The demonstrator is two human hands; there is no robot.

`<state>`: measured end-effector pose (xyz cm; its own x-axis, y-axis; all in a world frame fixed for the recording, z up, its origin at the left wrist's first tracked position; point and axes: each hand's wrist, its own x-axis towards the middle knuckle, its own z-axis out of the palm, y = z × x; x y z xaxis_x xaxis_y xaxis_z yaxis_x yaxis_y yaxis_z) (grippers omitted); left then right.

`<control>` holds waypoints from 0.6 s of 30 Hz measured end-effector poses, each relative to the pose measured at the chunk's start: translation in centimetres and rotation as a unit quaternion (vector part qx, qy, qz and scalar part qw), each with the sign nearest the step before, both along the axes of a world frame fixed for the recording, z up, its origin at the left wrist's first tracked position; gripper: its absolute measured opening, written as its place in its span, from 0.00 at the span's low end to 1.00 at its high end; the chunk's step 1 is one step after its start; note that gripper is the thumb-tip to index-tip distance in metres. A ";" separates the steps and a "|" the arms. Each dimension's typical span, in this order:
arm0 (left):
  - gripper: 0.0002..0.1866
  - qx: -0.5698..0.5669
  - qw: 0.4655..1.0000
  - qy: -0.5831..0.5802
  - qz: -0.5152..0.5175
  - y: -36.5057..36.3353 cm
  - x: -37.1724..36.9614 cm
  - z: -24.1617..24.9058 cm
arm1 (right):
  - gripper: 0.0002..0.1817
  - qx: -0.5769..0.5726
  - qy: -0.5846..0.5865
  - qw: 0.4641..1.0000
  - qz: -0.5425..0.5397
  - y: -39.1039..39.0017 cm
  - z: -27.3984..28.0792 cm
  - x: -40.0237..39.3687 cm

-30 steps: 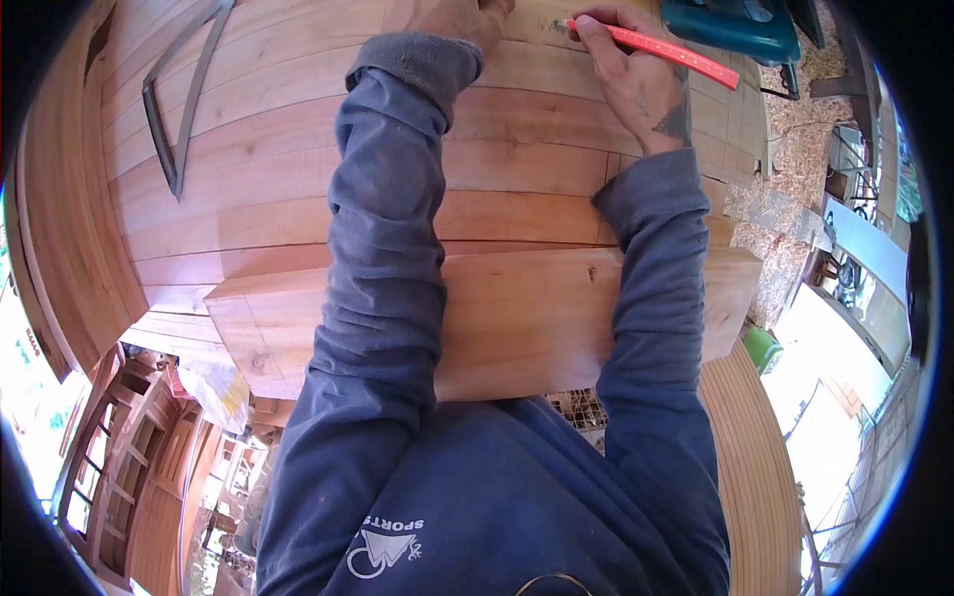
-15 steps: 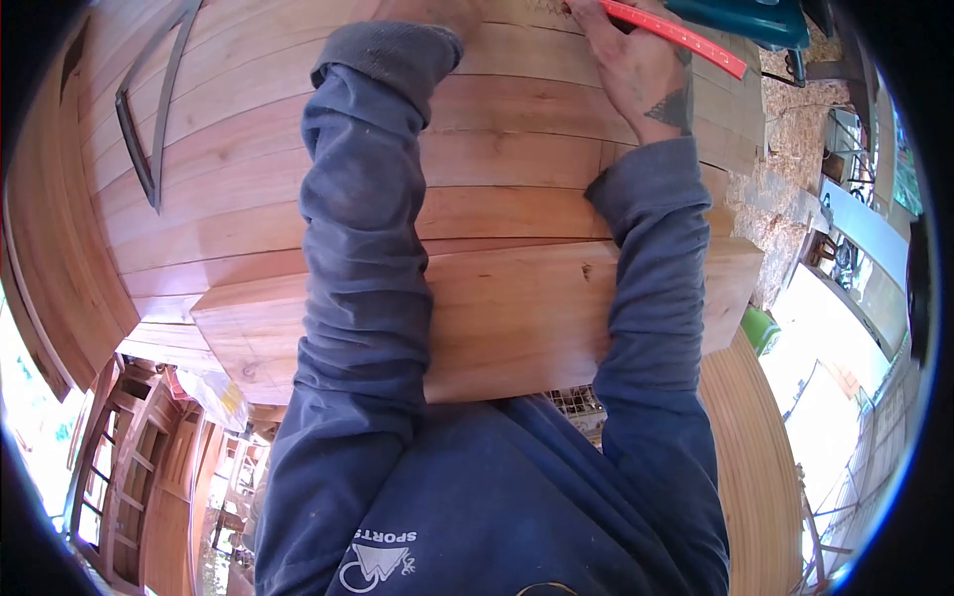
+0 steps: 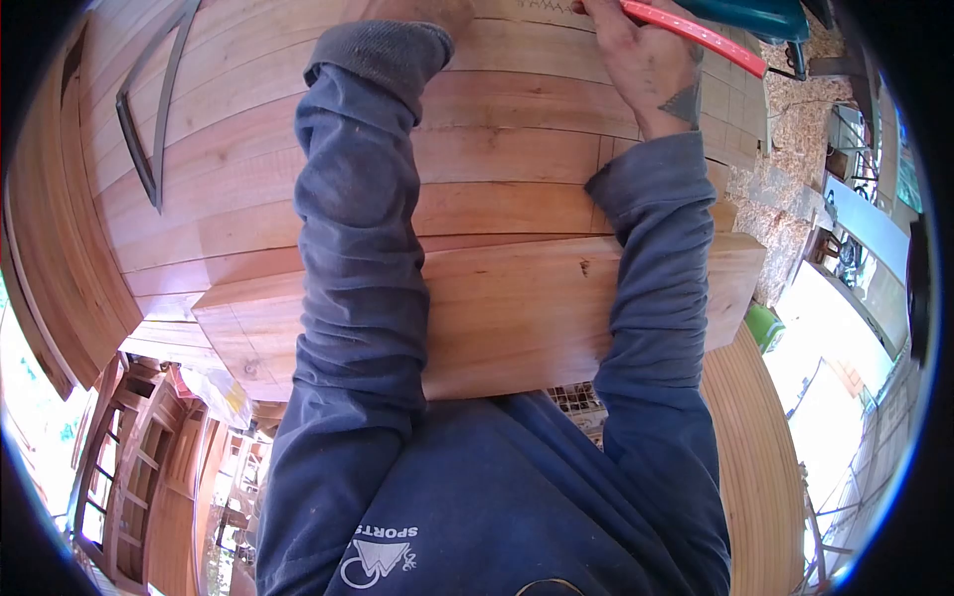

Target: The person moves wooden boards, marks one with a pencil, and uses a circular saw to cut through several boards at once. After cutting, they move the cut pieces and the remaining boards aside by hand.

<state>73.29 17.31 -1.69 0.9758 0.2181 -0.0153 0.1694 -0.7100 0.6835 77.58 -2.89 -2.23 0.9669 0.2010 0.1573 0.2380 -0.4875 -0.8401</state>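
My right hand (image 3: 646,55) is closed around a red carpenter's pencil (image 3: 701,38) with pale printed marks along its side. The pencil's back end slants down to the right past my wrist, and its tip is out of view. Just left of my fingers, dark handwritten marks (image 3: 545,6) show on a pale board at the top edge. My left hand (image 3: 422,12) lies over the boards (image 3: 517,99) at the top, its fingers cut off by the frame. A thick wooden beam (image 3: 517,313) lies under my forearms, close to my body.
A dark metal angled frame (image 3: 157,109) lies on the boards at left. A teal power tool (image 3: 760,18) sits at the upper right. Wood shavings (image 3: 790,129) cover the ground at right, near a green object (image 3: 763,328). Wooden frames (image 3: 134,477) stand at lower left.
My right hand and the pencil have shifted slightly right, and more of the written marks shows left of my fingers. My left hand has moved slightly left.
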 end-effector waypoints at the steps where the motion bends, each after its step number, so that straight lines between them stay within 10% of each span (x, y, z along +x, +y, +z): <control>1: 0.14 -0.001 1.000 -0.003 0.000 0.0 0.0 -0.1 | 0.10 -0.005 0.005 1.000 0.007 0.0 0.1 -0.1; 18: 0.14 -0.003 1.000 0.000 -0.006 0.1 -0.2 0.9 | 0.11 -0.019 -0.059 0.997 0.041 0.1 -0.5 0.1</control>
